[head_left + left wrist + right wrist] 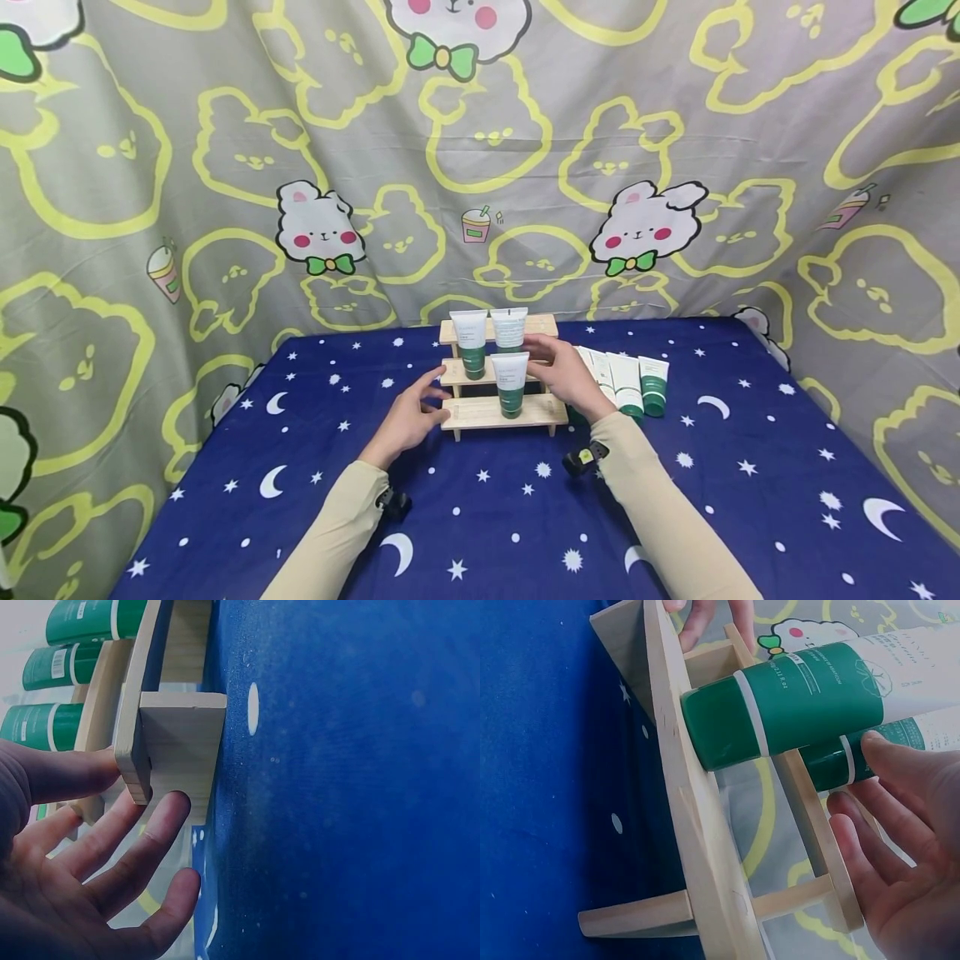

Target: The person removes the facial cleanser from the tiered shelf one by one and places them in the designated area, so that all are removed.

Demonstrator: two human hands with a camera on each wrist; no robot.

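A three-step wooden stand (480,410) carries three white-and-green squeeze tubes, caps down. The front tube (511,383) stands on the lowest step; the left tube (470,342) stands on the middle step. My left hand (408,421) is at the stand's left end, its thumb and a finger pinching the front plank's corner in the left wrist view, other fingers spread. Behind the front tube is the rear right tube (840,761), its lower part partly hidden. My right hand (566,375) has its thumb across that tube, fingers curled beside and behind it.
Several more squeeze tubes (654,387) lie side by side right of the stand, partly covered by my right hand. The table has a dark blue cloth (465,533) with moons and stars. A patterned curtain (517,167) hangs just behind.
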